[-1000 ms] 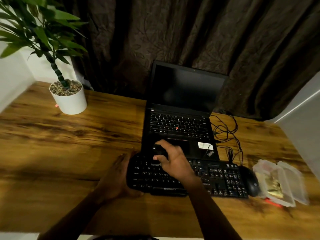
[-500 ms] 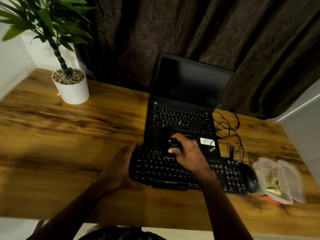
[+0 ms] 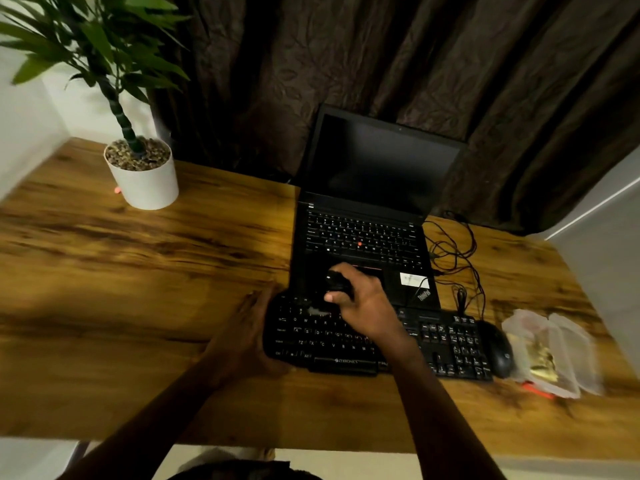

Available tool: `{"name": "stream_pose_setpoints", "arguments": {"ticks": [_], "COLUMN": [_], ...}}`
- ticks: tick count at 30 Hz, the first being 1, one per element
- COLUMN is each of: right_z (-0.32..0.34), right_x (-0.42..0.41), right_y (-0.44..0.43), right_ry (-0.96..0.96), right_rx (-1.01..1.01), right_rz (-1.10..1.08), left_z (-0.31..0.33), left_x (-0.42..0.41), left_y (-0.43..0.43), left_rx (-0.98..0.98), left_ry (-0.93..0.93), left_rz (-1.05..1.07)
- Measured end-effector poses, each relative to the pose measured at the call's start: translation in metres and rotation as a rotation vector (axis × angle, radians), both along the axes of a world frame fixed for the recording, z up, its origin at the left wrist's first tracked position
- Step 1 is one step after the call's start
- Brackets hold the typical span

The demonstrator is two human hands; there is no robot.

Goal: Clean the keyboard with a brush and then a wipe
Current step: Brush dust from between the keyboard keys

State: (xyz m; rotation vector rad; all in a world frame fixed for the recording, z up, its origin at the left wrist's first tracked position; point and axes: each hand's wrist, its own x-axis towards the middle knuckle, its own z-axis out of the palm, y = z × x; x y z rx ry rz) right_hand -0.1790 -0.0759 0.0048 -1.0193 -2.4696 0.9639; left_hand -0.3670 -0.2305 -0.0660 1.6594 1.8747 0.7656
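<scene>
The right hand (image 3: 367,303) is clenched around a small dark brush (image 3: 337,284), with what look like pale bristles on the far-left key rows of the black keyboard (image 3: 450,344). The left hand (image 3: 242,337) clasps the keyboard's left end. The keyboard lies on the wooden desk (image 3: 138,306), just near of an open laptop (image 3: 363,237). This looks like the brushing step. Next, the brush probably needs to sweep rightward across the remaining keys. A clear packet (image 3: 550,355), probably the wipes, lies right of the mouse (image 3: 497,348).

Right hand (image 3: 367,303) gripping brush (image 3: 336,285), left hand (image 3: 244,329) holding keyboard (image 3: 450,344)
</scene>
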Motion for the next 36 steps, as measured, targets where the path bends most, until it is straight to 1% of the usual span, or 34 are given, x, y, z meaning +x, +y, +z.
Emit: {"name": "stream_pose_setpoints", "arguments": {"ticks": [3, 8, 11, 17, 23, 26, 30, 36], "right_z": [0.004, 0.0, 0.0, -0.002, -0.003, -0.003, 0.0, 0.011], "right_x": [0.017, 0.025, 0.008, -0.036, -0.035, -0.037, -0.038, -0.018], "right_y": [0.01, 0.009, -0.006, -0.031, -0.04, -0.048, -0.051, -0.041], "right_ry": [-0.093, -0.116, -0.07, -0.007, 0.139, 0.148, 0.131, -0.032], "right_rx": [0.059, 0.094, 0.065, 0.083, 0.05, 0.022, 0.018, 0.006], "right_rz": [-0.022, -0.067, -0.084, 0.037, 0.013, 0.045, 0.044, 0.013], "left_z": [-0.006, -0.002, -0.003, 0.004, 0.002, 0.003, 0.004, 0.002], "left_x": [-0.002, 0.001, 0.0, 0.002, 0.0, 0.003, 0.002, 0.001], "left_y": [0.001, 0.003, 0.001, -0.002, -0.002, -0.002, -0.002, -0.004], "left_rx": [-0.015, 0.003, 0.027, 0.052, -0.014, -0.014, -0.026, 0.001], "left_ry": [0.009, 0.057, 0.066, 0.07, -0.029, -0.001, 0.013, 0.0], "left_rz": [-0.023, 0.0, 0.0, 0.009, 0.038, 0.048, 0.06, 0.049]}}
